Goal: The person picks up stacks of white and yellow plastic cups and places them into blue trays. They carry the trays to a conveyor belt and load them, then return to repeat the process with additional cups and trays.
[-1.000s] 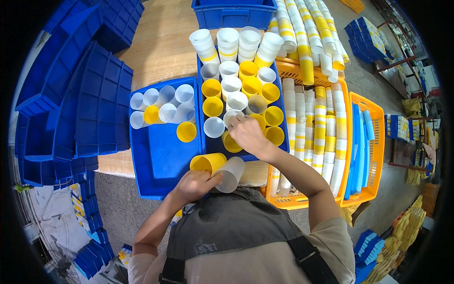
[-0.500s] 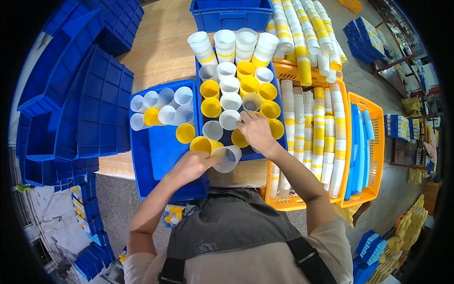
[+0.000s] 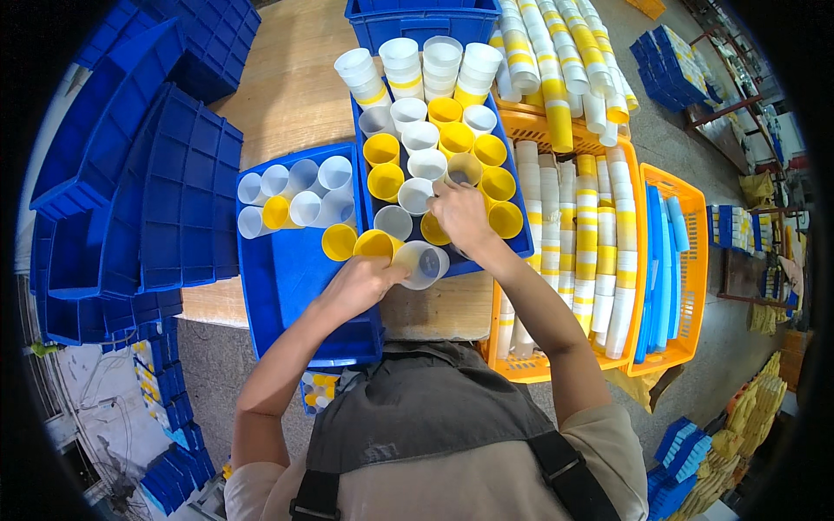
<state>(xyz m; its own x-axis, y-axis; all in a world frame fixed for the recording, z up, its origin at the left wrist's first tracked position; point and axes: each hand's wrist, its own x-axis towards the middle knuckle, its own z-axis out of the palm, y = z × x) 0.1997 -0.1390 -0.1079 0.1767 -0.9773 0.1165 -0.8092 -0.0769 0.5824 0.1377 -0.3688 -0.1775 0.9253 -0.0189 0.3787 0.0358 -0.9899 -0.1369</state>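
Note:
My left hand (image 3: 363, 282) is closed around a yellow cup (image 3: 377, 247) and a translucent white cup (image 3: 420, 264), both tilted, at the near edge of the blue crates. Another yellow cup (image 3: 339, 241) leans just left of them. My right hand (image 3: 462, 217) reaches into the right blue crate (image 3: 526, 227), its fingers pinched at the rim of a white cup (image 3: 415, 196). Beneath that hand a yellow cup (image 3: 433, 229) is partly hidden. Rows of yellow and white cups stand upright in this crate, with taller stacks (image 3: 400, 62) at its far end.
The left blue crate (image 3: 291, 304) holds several cups lying at its far end. Orange baskets (image 3: 632, 260) on the right carry long cup stacks (image 3: 586, 230) and blue rolled pieces (image 3: 658, 269). Empty blue crates (image 3: 187, 191) are piled at left; another blue crate (image 3: 424, 33) stands at the back.
The right crate and its cups have shifted slightly, the far end away and left. My left hand has moved a little up and right with its two cups; my right hand has moved slightly away.

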